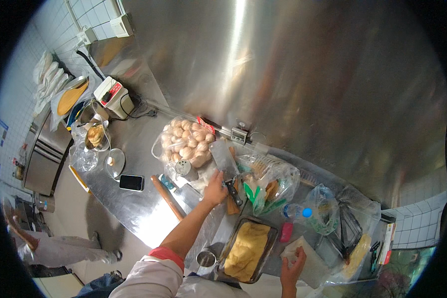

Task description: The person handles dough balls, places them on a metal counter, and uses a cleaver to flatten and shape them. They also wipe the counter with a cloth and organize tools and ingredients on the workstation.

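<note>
My left hand (215,190) reaches out beside a cleaver; its fingers are at the lower edge of the steel blade (223,158), and the black riveted handle (234,193) lies just right of the hand. Whether the fingers grip the cleaver cannot be told. Lower right, my right hand (294,262) is over a white sheet (313,262), thumb and fingers apart, with thin whitish material between them. A rectangular tray (272,238) of yellow dough (247,249) sits between my forearms. Beyond my left hand are a metal shaker (185,169) and a clear bag of round, pale brown items (186,141).
A wooden rolling pin (167,197), phone (131,183) and glass lid (115,163) lie left. A metal cup (206,258) stands near me. Rightward are a plastic bottle (294,211), pink object (286,232) and plastic bags (322,208). Another person (59,247) stands beyond the table's left edge.
</note>
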`<state>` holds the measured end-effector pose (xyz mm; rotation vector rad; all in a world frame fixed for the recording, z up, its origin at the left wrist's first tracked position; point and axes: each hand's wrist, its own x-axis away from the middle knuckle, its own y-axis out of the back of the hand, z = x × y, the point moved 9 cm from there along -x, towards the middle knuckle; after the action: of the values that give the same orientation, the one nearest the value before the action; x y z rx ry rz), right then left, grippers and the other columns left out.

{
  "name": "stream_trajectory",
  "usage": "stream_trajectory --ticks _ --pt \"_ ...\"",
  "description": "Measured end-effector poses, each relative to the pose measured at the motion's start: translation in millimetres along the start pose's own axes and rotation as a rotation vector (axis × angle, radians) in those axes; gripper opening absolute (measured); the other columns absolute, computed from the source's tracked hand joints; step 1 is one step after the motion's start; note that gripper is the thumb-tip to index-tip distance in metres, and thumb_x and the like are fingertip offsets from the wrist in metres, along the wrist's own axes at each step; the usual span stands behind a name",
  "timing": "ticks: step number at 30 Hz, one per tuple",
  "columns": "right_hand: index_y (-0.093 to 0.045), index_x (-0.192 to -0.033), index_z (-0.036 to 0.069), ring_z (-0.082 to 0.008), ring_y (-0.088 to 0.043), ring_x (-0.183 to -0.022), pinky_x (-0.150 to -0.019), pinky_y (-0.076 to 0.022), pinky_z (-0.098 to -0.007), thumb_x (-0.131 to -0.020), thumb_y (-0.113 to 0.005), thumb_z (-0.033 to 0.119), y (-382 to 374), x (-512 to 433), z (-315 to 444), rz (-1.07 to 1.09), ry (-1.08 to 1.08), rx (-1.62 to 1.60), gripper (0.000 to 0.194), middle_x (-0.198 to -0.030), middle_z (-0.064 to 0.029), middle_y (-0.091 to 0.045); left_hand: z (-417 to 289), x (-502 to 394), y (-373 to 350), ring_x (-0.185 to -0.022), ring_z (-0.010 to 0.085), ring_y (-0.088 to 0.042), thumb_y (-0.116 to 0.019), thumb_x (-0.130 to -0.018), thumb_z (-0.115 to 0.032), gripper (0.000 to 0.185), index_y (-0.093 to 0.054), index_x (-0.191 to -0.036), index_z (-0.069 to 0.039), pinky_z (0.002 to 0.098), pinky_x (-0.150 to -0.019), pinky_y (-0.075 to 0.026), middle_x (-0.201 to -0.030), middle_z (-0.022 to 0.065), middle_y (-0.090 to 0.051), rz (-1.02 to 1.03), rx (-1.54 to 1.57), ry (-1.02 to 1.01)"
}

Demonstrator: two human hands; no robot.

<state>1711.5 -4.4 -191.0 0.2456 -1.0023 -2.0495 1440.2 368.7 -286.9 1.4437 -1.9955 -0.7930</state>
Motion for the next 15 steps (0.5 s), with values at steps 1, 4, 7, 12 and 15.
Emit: stream_trajectory --ticks 1,4,7,12,15 --pt "-0.036 -0.147 0.002 -0.0319 -0.049 -0.124 -0.096 -0.0454 -0.0439 -0.082 -0.07 0.009 0 -1 5 0.02 -0.035 0.001 0.074 -0.138 -0.0176 -0.046 4 4 12 -0.134 0.0415 -0.043 -0.06 -0.079 -0.01 0.065 -0.045 -0.142 -0.003 0.0456 -0.109 -0.039 -0.149 0.024 -0.041 -0.122 0.04 -0.096" --pt "-0.037 -0.147 0.004 -0.0312 -0.05 -0.123 -0.09 -0.0479 -0.0427 -0.082 -0.07 0.009 7 2 0 -0.016 0.024 -0.031 0.073 -0.137 -0.0162 -0.047 -15 21 37 -0.128 0.0424 -0.046 -0.059 -0.074 -0.003 0.062 -0.049 -0.135 -0.002 0.046 -0.108 -0.04 -0.141 0.0229 -0.047 -0.238 0.057 -0.194" --pt "-0.037 -0.148 0.006 -0.0304 -0.05 -0.122 -0.09 -0.0476 -0.0419 -0.083 -0.069 0.009 13 3 -1 -0.016 0.026 -0.036 0.072 -0.135 -0.0155 -0.047 -12 42 49 -0.121 0.0408 -0.048 -0.062 -0.072 -0.001 0.055 -0.051 -0.126 0.001 0.0467 -0.105 -0.04 -0.128 0.0229 -0.051 -0.337 0.001 -0.118" --pt "-0.038 -0.147 0.005 -0.0302 -0.051 -0.119 -0.087 -0.0475 -0.0406 -0.085 -0.068 0.011 20 10 -11 -0.005 0.032 -0.044 0.069 -0.134 -0.0151 -0.047 40 50 20 -0.12 0.042 -0.052 -0.065 -0.078 -0.008 0.056 -0.05 -0.131 0.002 0.0478 -0.104 -0.041 -0.131 0.024 -0.055 -0.375 0.103 0.073" --pt "-0.04 -0.146 0.004 -0.0296 -0.051 -0.118 -0.085 -0.0472 -0.0396 -0.087 -0.067 0.012 24 18 -8 -0.013 0.122 -0.057 0.066 -0.133 -0.0147 -0.048 48 38 8 -0.121 0.0397 -0.054 -0.065 -0.079 -0.009 0.062 -0.049 -0.138 -0.001 0.0471 -0.104 -0.042 -0.131 0.021 -0.059 -0.248 0.068 -0.041"
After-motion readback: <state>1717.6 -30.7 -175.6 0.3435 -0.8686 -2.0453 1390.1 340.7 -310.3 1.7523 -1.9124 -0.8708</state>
